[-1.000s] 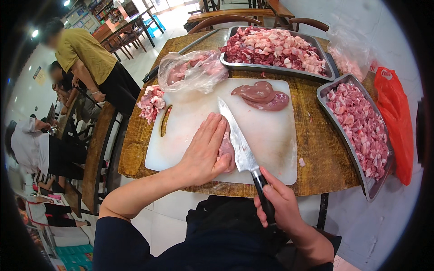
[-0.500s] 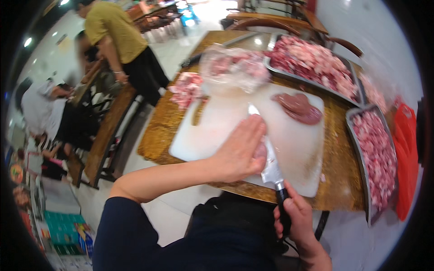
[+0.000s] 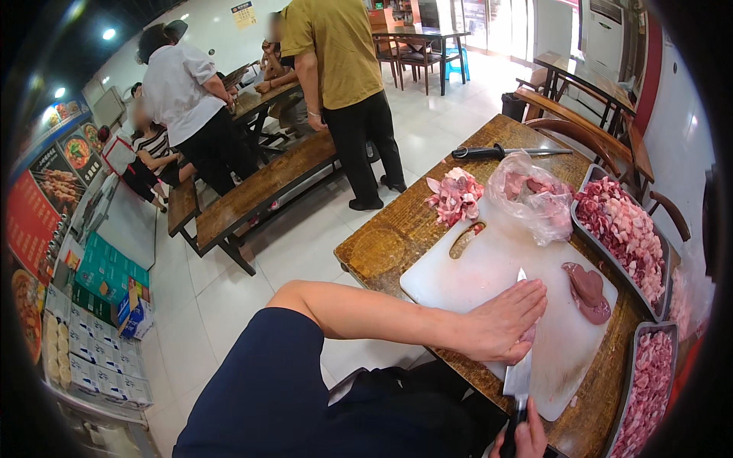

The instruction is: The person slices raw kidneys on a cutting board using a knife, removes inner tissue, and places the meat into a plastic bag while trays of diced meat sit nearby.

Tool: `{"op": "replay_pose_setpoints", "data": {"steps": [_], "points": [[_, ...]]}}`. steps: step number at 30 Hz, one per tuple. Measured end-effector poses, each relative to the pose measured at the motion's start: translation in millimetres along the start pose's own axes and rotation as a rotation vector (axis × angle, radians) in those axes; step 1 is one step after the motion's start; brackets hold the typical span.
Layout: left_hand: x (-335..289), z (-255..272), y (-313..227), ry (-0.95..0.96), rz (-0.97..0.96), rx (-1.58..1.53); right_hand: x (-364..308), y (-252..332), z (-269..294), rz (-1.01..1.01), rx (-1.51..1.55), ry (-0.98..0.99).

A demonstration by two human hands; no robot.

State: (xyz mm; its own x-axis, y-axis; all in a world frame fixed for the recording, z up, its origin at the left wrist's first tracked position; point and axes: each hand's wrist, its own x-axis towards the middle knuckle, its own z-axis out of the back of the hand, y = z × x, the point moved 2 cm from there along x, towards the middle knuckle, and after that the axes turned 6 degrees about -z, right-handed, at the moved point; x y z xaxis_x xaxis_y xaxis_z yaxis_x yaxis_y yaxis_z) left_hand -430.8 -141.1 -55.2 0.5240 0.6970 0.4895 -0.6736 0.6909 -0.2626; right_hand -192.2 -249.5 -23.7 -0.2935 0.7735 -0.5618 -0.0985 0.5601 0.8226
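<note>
My left hand (image 3: 500, 324) lies flat on a piece of raw meat at the near edge of the white cutting board (image 3: 473, 275); only a sliver of that meat shows under the fingers. My right hand (image 3: 523, 439) grips the black handle of a large knife (image 3: 518, 366), whose blade runs under my left palm, its tip showing past the fingers. A dark red slab of meat (image 3: 588, 290) lies on the board to the right. A pile of pink meat pieces (image 3: 456, 197) sits at the board's far corner, next to a clear plastic bag of meat (image 3: 534, 195).
Two metal trays of cut meat stand to the right, one far (image 3: 622, 221) and one near (image 3: 649, 389). A sharpening steel (image 3: 508, 152) lies at the wooden table's far end. Two people stand by a bench (image 3: 252, 195) and a table to the left. Stacked boxes (image 3: 107, 282) line the left wall.
My head has turned left, so the table has shifted to the right of the picture and the room has come into view. Both hands keep their hold on the meat and the knife.
</note>
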Motion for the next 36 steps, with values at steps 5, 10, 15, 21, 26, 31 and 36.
{"op": "replay_pose_setpoints", "data": {"steps": [5,10,15,21,26,31,36], "points": [[-1,3,3,0.013,0.016,-0.020,53,5,-15,-0.077,0.096,0.097],[1,3,1,0.032,0.021,-0.023,-18,-11,-9,-0.035,-0.041,0.069],[3,2,5,0.084,0.000,-0.026,4,-31,1,0.032,-0.043,0.083],[6,21,10,0.188,0.179,0.021,32,-23,-32,-0.010,-0.095,0.195],[11,55,27,0.326,0.404,-0.110,-3,-39,9,-0.058,-0.039,0.217],[11,55,59,0.003,0.558,-0.245,-30,-53,46,-0.062,-0.005,0.149],[2,84,71,0.301,0.629,0.188,-22,-63,96,0.680,-0.554,-0.061]]}}
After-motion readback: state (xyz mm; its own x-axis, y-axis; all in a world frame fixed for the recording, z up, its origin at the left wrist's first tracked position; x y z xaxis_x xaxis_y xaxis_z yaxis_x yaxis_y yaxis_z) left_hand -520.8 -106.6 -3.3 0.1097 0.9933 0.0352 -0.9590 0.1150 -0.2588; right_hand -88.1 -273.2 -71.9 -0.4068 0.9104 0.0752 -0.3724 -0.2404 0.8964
